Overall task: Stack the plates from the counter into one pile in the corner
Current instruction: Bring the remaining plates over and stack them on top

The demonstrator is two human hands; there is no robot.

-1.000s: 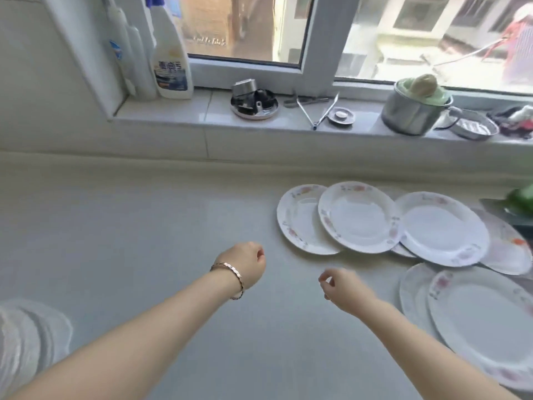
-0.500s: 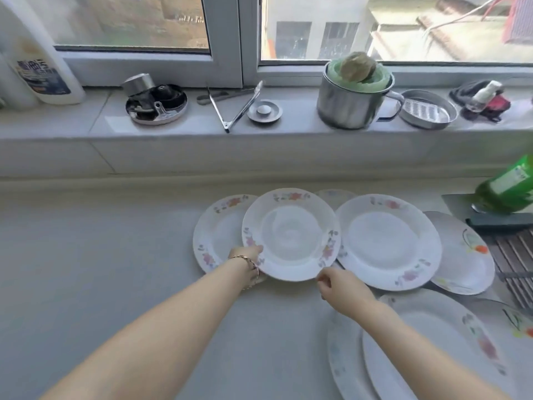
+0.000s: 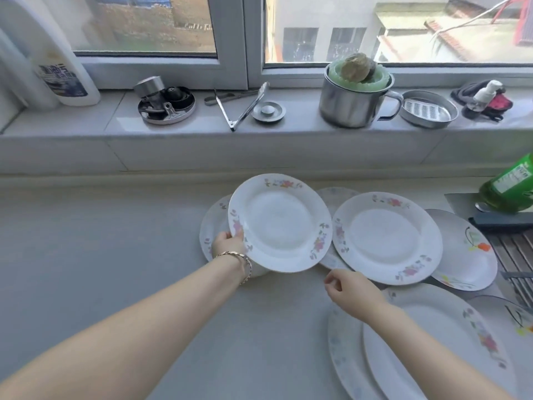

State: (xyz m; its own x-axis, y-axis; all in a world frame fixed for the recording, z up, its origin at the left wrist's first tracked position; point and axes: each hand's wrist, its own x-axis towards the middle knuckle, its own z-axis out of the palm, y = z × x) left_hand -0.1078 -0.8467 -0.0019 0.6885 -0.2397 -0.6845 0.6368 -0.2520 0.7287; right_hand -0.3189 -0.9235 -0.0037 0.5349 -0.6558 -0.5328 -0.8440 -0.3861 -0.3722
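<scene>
Several white plates with flower rims lie overlapping on the grey counter [image 3: 101, 255]. My left hand [image 3: 229, 243] grips the left rim of one floral plate [image 3: 279, 223] and holds it tilted above the plate under it [image 3: 212, 229]. Just below that plate's right edge is my right hand [image 3: 350, 290], fingers loosely curled and holding nothing. To the right lies another floral plate [image 3: 386, 238], then a plate with an orange motif [image 3: 467, 252]. Two large oval plates [image 3: 432, 342] overlap at the lower right.
The window sill holds a white bottle [image 3: 54, 62], a metal lid with parts [image 3: 165, 105], tongs [image 3: 242, 108], a steel pot [image 3: 354, 102] and a small metal dish [image 3: 427, 109]. A green bottle [image 3: 510, 189] and a drying rack [image 3: 516, 255] stand at the right.
My view turned right and closed in on the plates. My left hand took hold of the floral plate's left rim and raised it; my right hand let go of its edge.
</scene>
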